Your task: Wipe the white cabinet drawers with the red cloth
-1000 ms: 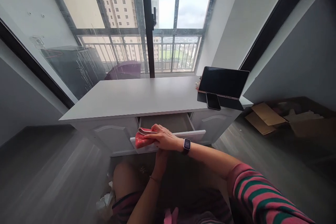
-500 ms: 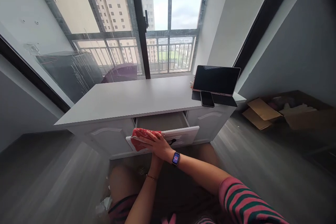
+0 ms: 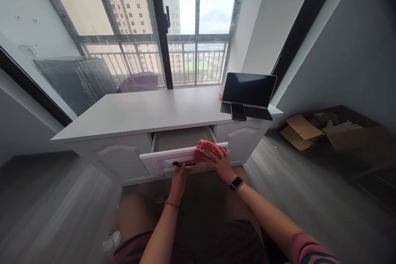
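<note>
A white desk (image 3: 148,113) stands under the window with its middle drawer (image 3: 163,160) pulled out. My left hand (image 3: 179,173) grips the drawer's dark handle (image 3: 182,164) from below. My right hand (image 3: 218,160), with a watch on the wrist, presses a red cloth (image 3: 206,149) flat against the right end of the drawer's front, fingers closed over it.
A dark tablet (image 3: 249,90) on a keyboard stand and a phone (image 3: 238,111) sit at the desk's right end. Flattened cardboard (image 3: 298,130) and clutter lie on the floor at the right. Crumpled white tissue (image 3: 111,242) lies by my left knee.
My right hand has slid the red cloth from the left end of the drawer front to the right end. My left hand, hidden beneath before, now shows on the handle.
</note>
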### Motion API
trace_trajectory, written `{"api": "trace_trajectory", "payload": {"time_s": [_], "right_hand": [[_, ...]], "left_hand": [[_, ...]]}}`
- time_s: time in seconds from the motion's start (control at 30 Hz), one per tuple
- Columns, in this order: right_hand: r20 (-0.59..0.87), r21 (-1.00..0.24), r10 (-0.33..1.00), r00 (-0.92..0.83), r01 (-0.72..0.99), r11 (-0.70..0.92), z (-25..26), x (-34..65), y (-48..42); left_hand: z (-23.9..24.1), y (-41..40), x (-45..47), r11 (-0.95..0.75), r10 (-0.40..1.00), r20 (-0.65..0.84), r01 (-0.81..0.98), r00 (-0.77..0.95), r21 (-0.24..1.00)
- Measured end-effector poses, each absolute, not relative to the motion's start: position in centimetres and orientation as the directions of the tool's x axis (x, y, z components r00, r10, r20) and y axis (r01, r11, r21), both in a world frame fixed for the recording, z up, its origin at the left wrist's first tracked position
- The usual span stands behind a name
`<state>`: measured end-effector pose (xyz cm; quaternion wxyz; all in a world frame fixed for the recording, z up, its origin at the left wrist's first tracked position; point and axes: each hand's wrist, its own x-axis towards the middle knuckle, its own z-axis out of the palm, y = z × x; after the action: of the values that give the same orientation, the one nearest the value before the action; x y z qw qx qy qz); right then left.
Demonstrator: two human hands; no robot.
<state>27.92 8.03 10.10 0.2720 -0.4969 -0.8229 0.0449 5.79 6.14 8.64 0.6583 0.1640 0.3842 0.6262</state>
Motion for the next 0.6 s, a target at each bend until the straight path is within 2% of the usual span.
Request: {"api": "trace_trajectory", "payload": {"time_s": [0.2, 0.33, 0.43, 0.6], "right_hand": [[0.557, -0.537, 0.831, 0.000, 0.764, 0.359, 8.7, 27.3, 7.7], [0.622, -0.578, 0.772, 0.132, 0.742, 0.339, 7.7, 26.3, 7.6], [0.544, -0.659, 0.794, 0.273, 0.724, 0.202, 6.3, 25.1, 7.1], [0.270, -0.769, 0.807, 0.526, 0.622, -0.148, 4.8, 20.9, 6.5]], "left_hand": [[8.3, 6.2, 6.1, 0.149, 0.956, -0.285, -0.707, -0.077, 0.691], [8.2, 6.2, 6.1, 0.151, 0.952, -0.293, -0.706, -0.083, 0.691], [8.0, 6.3, 6.2, 0.152, 0.947, -0.308, -0.713, -0.095, 0.684], [7.6, 6.3, 6.6, 0.121, 0.950, -0.290, -0.718, -0.118, 0.686]]}}
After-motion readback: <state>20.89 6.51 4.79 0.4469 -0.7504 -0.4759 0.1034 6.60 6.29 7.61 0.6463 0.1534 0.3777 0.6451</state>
